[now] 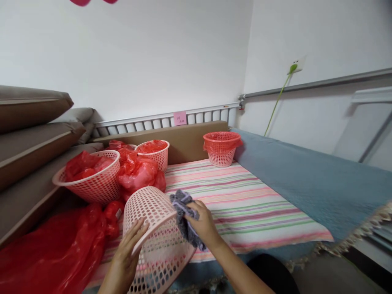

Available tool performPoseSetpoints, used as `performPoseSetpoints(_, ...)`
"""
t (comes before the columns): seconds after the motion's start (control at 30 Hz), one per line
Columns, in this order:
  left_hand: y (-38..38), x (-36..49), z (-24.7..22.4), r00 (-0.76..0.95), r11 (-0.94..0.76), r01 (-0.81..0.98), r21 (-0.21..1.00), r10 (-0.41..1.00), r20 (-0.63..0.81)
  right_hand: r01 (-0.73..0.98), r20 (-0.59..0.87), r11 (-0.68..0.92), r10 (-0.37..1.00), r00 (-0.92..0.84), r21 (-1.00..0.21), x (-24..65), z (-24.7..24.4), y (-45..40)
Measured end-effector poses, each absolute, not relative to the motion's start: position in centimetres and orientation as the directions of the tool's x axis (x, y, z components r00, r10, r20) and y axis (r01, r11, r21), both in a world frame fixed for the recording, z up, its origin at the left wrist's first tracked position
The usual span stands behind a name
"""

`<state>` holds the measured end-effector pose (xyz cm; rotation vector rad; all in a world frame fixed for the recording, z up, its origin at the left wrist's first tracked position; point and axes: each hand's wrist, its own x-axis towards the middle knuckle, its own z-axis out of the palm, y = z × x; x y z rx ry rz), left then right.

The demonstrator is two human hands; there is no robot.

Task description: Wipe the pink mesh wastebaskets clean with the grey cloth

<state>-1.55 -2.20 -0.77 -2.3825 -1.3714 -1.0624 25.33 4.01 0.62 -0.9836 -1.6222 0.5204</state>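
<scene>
A pink perforated plastic basket lies tilted on its side in front of me, its mouth turned toward me. My left hand grips its rim at the left, fingers on the outer wall and the thumb partly hidden. In my right hand is a bunched grey-purple cloth, pressed against the basket's rim on the right. Beneath the basket spreads a striped cloth.
Left of me stand a pink basket holding red plastic, another lined basket, and red bags. A large red bag lies nearer. Farther back is a basket with a red liner. Stacked cushions border the left.
</scene>
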Motion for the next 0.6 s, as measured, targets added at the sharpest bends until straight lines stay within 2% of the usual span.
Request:
performPoseSetpoints(0.07,-1.9,-1.4,-0.5,0.313,-0.554,0.813,0.181,0.677,0.666,0.430,0.684,0.690,0.701,-0.200,-0.582,23.0,3.1,2.7)
performPoseSetpoints(0.17,-1.6,-1.4,-0.5,0.286,-0.577,0.785,0.227,0.661,0.694,0.499,0.705,0.806,0.553,-0.444,-0.318,19.6,4.9,0.7)
performPoseSetpoints(0.27,-1.7,-1.7,-0.9,0.248,-0.584,0.752,0.306,0.681,0.689,0.494,0.664,0.845,0.491,-0.565,-0.204,17.9,5.1,-0.5)
performPoseSetpoints(0.33,-1.9,-1.8,-1.2,0.220,-0.558,0.761,0.330,0.701,0.678,0.483,0.650,0.851,0.489,-0.582,-0.208,17.9,4.9,-0.7)
performPoseSetpoints(0.43,-2.2,-1.7,-1.3,0.207,-0.528,0.795,0.299,0.699,0.685,0.480,0.655,0.828,0.537,-0.533,-0.289,19.0,4.6,-0.1)
performPoseSetpoints(0.5,-2.4,-1.6,-1.3,0.253,-0.542,0.801,0.254,0.691,0.677,0.484,0.676,0.782,0.602,-0.425,-0.392,20.3,4.3,0.8)
performPoseSetpoints(0.6,-2.9,-1.8,-1.3,0.298,-0.549,0.802,0.234,0.709,0.639,0.409,0.638,0.657,0.742,-0.205,-0.633,22.7,3.0,2.4)
